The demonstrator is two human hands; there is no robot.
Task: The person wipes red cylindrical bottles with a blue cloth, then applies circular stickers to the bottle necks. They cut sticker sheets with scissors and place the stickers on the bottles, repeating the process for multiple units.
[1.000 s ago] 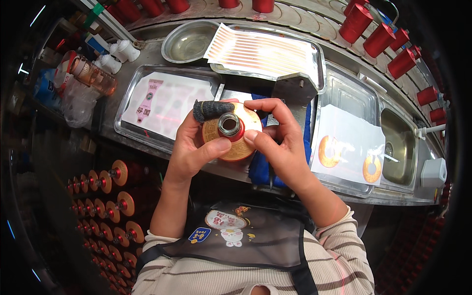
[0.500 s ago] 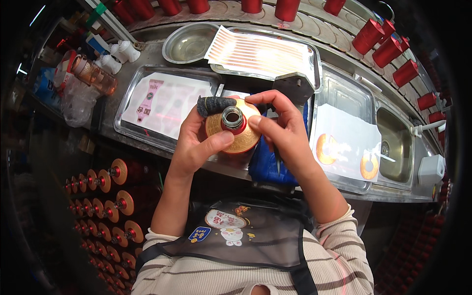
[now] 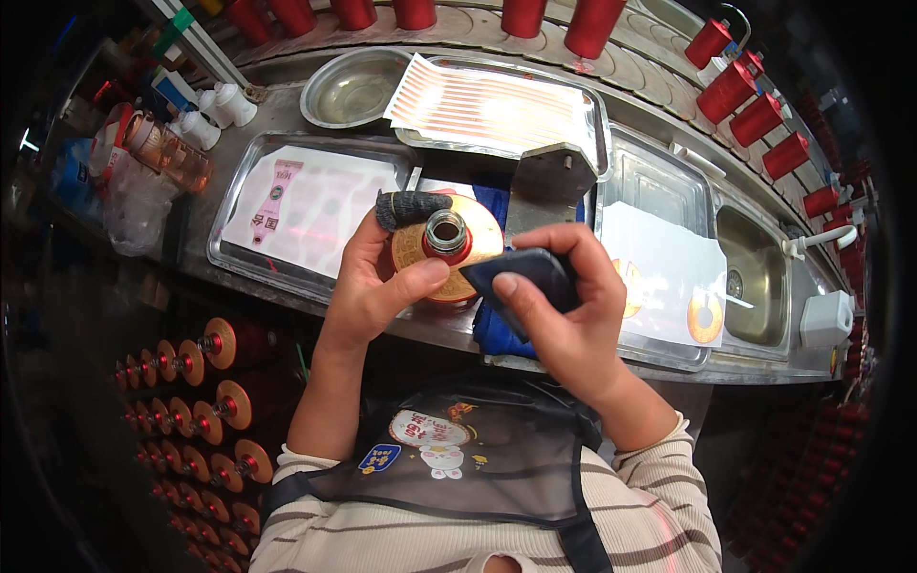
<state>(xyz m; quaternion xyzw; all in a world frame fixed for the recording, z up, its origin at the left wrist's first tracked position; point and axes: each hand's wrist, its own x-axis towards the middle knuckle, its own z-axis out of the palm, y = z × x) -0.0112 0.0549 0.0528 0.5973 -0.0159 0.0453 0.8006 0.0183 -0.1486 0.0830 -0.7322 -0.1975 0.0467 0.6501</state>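
**Hard, slick bottle point(image 3: 468, 250) wants a broad hold low round the shoulder**

The bottle is at the centre of the frame, mouth facing up toward the camera, with a gold patterned shoulder and a red edge showing beneath it. Its clear glass neck point(image 3: 447, 249) suggests a stiff, breakable piece, probably smooth enough to slide under dry skin. Whether it is full cannot be told, so its weight is uncertain; it may be top-heavy to turn if held by the neck alone. The wide shoulder and the body under it look the safer place to take hold, with a thumb against the red collar for steadying.

The left grip point(image 3: 377, 291) is closed on the bottle from the left: the thumb lies beside the collar, and a dark knitted finger cover point(image 3: 413, 208) rests across the upper left of the shoulder. The lower fingers are hidden.

The right grip point(image 3: 585, 329), right of centre, pinches a dark flat pad point(image 3: 540, 270), thumb on top. The pad looks fairly stiff. Its tip overlaps the shoulder's right edge in view; whether they touch cannot be told. Below lies a blue cloth point(image 3: 504, 329) on the bench point(image 3: 272, 110).
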